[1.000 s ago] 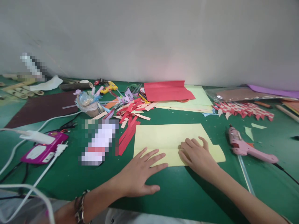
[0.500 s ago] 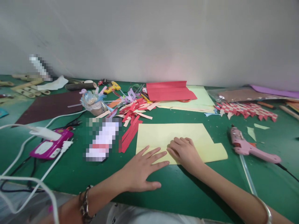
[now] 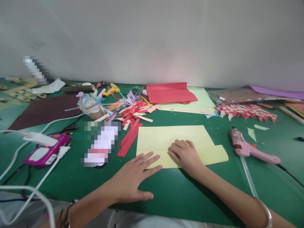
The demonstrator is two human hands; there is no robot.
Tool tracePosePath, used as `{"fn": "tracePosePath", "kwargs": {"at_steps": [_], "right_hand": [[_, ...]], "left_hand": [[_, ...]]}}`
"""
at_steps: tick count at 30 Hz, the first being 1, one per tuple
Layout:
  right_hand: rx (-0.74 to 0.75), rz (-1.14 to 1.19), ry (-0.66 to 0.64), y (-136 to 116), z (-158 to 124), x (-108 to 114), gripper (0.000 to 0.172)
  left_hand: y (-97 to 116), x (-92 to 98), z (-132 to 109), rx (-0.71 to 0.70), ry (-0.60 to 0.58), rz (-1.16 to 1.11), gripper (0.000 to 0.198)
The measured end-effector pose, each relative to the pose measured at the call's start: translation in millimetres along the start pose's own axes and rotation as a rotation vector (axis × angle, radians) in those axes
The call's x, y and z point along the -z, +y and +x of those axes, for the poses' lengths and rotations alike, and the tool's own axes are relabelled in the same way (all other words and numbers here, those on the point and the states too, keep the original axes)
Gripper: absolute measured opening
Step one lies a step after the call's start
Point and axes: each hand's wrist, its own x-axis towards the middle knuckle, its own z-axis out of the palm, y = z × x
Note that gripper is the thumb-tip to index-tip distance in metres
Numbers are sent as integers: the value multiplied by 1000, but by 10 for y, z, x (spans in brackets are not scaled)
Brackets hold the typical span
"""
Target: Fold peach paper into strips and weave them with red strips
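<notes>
On the green tabletop (image 3: 190, 196), the open left hand (image 3: 134, 179) lies flat with fingertips on the yellow paper (image 3: 166, 139), while the curled right hand (image 3: 185, 153) presses its fold.

Soft even light; a shadow lies beneath the right hand (image 3: 186, 155), behind its fingers; a pixelated patch (image 3: 101, 144) sits left of the fingertips of the left hand (image 3: 133, 180); edges blur
</notes>
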Motion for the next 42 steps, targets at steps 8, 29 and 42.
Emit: {"fn": "tracePosePath", "kwargs": {"at_steps": [8, 29, 42], "right_hand": [[-3, 16, 22, 1, -8, -12, 25], [43, 83, 0, 251, -137, 96, 17], [-84, 11, 0, 816, -460, 148, 23]], "left_hand": [[-37, -49, -257, 72, 15, 39, 77], [346, -9, 283, 155, -55, 56, 77], [322, -19, 312, 156, -82, 50, 82]]}}
